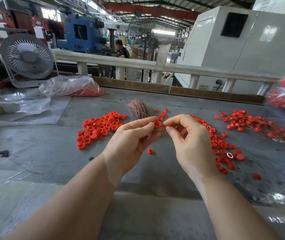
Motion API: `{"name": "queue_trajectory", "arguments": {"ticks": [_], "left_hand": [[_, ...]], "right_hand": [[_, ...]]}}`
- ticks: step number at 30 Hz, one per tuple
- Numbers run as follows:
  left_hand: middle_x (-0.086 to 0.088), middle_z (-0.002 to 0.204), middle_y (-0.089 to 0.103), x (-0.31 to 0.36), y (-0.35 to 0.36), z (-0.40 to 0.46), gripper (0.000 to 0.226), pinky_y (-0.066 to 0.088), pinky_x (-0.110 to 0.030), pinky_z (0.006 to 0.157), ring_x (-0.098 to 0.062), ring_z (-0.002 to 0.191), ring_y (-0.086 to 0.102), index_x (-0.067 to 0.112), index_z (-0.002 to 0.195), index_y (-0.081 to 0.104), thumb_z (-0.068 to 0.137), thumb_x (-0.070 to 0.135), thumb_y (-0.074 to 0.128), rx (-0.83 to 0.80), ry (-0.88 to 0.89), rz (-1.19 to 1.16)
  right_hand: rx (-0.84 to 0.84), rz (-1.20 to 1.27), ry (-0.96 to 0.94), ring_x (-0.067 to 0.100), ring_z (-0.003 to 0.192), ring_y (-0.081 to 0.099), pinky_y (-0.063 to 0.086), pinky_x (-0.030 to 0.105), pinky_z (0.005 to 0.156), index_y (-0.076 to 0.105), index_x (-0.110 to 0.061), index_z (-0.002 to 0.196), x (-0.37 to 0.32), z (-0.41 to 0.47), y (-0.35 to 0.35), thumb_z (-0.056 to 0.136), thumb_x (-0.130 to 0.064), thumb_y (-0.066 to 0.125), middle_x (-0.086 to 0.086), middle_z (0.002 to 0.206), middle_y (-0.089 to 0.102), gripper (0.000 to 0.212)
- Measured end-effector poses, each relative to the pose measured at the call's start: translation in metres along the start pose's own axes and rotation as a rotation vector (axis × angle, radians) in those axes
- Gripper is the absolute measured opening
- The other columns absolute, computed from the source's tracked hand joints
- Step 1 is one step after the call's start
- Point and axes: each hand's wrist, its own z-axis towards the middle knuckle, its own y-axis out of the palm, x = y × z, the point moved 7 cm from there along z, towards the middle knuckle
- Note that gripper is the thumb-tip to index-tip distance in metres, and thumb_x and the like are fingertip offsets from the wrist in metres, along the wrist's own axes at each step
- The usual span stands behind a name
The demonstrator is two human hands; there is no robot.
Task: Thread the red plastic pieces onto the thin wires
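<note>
held piece: red plastic cap [157,124], small round ring shape with ribbed rim, open hollow side facing the camera; sits above the table centre, between both hands
left hand [131,141]: closed on the cap, thumb and index fingertip pinching its left edge, remaining fingers curled underneath
right hand [188,135]: thumb and index pinched together just right of the cap, tips almost touching it; seems to grip a thin wire [163,134], of which only a short hair-fine strand shows below the fingers
wire bundle [138,109]: copper-pink thin wires, fanned out, lying on the table just behind the hands
loose caps, left pile [100,126]: same red pieces, some hollow side up, some closed side up, packed flat
loose caps, right pile [221,146]: scattered in a strip running toward the near right edge; one stray cap [149,151] below the hands
threaded pieces [256,125]: red caps tangled with wires, far right
table [55,153]: grey, worn surface
bags [79,87]: clear plastic holding more red caps, back left; another at right edge
fan [27,57]: white desk fan, back left
</note>
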Motion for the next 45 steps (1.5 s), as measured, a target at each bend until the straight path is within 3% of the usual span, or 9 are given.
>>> {"name": "queue_trajectory", "arguments": {"ticks": [7,12,17,24,33,45], "left_hand": [[-0.012,0.074,0.072,-0.0001,-0.0016,0.0005,0.026,0.056,-0.020,0.059,-0.014,0.066,0.069,0.004,0.078,0.072,0.087,-0.007,0.051,0.011,-0.008,-0.001],[-0.012,0.073,0.071,-0.0010,-0.0027,0.0008,0.027,0.056,-0.020,0.060,-0.013,0.064,0.068,0.006,0.070,0.075,0.086,-0.002,0.054,0.010,-0.025,0.035],[-0.012,0.072,0.070,-0.0031,-0.0026,0.0011,0.020,0.057,-0.019,0.062,-0.012,0.060,0.067,0.004,0.076,0.073,0.085,-0.001,0.055,0.021,-0.032,0.061],[-0.014,0.073,0.070,-0.0039,-0.0037,0.0010,0.027,0.056,-0.019,0.059,-0.013,0.063,0.068,0.003,0.075,0.073,0.087,-0.006,0.051,0.029,-0.033,0.063],[-0.015,0.077,0.072,-0.0030,-0.0021,0.0008,0.027,0.057,-0.020,0.063,-0.017,0.070,0.071,0.000,0.080,0.069,0.086,-0.013,0.047,0.040,-0.039,-0.001],[-0.014,0.073,0.071,-0.0047,-0.0013,0.0001,0.034,0.056,-0.019,0.060,-0.017,0.067,0.070,0.001,0.068,0.073,0.084,-0.014,0.047,0.033,-0.069,-0.034]], "right_hand": [[-0.015,-0.012,0.003,0.004,0.069,0.051,0.038,0.015,0.066,0.067,-0.017,0.080,0.0001,0.0003,0.0012,0.082,0.001,0.064,-0.007,0.075,0.062,0.018],[-0.051,-0.033,0.001,0.003,0.071,0.051,0.036,0.011,0.067,0.068,-0.016,0.081,-0.0010,0.0008,0.0044,0.081,0.001,0.065,-0.008,0.076,0.061,0.017],[-0.074,-0.042,-0.022,0.007,0.075,0.053,0.043,0.021,0.071,0.069,-0.016,0.079,-0.0038,0.0002,0.0059,0.080,0.001,0.066,-0.013,0.076,0.057,0.017],[-0.106,-0.058,-0.016,0.008,0.076,0.052,0.044,0.021,0.072,0.069,-0.015,0.079,-0.0050,-0.0002,0.0073,0.081,0.001,0.065,-0.012,0.077,0.057,0.017],[-0.078,-0.033,0.031,0.002,0.067,0.050,0.034,0.009,0.065,0.067,-0.018,0.077,0.0007,0.0000,0.0066,0.080,0.002,0.065,-0.008,0.075,0.061,0.020],[-0.089,-0.008,0.097,0.002,0.061,0.051,0.037,0.011,0.060,0.065,-0.019,0.077,0.0047,0.0004,0.0057,0.082,0.000,0.064,-0.014,0.065,0.057,0.019]]}}
